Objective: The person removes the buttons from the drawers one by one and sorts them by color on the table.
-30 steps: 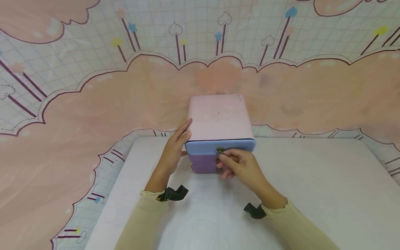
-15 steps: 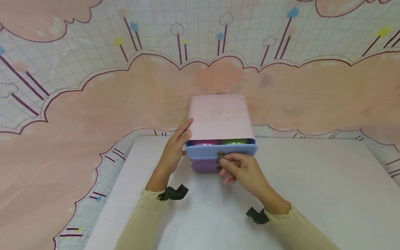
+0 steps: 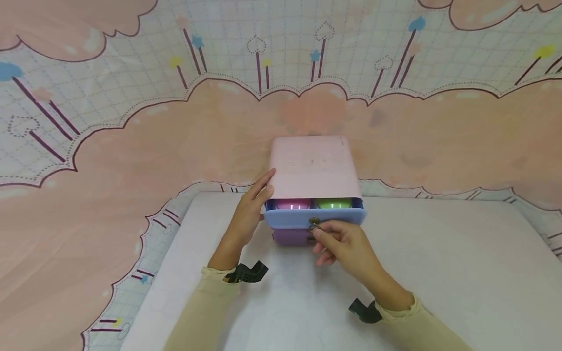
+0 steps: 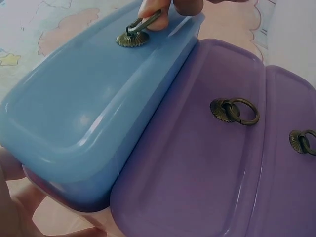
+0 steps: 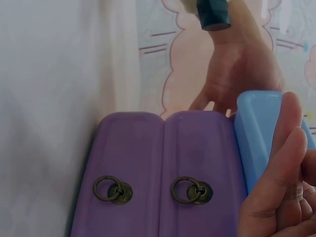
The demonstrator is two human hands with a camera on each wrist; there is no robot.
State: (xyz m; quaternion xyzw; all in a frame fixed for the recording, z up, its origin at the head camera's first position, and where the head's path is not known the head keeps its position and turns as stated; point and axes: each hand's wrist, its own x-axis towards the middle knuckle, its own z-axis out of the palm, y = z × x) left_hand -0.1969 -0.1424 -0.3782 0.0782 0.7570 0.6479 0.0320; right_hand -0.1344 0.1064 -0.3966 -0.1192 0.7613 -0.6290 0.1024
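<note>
A small chest with a pink top stands on the table, its blue top drawer partly out. Inside, a shiny pink thing and a shiny green thing show side by side; their kind is unclear. My right hand pinches the brass ring pull of that drawer between thumb and forefinger. Against the chest's left side rests my left hand, fingers extended. Two purple drawers below are closed, each with a hanging brass ring.
The white table extends to both sides and in front of the chest. Behind it hangs a patterned pink and white cloth. A dark wrist camera sits at the right cuff.
The blue drawer has slid out toward me, pulled by its ring in my right hand, exposing the pink and green things. My left hand stays at the chest's side.
</note>
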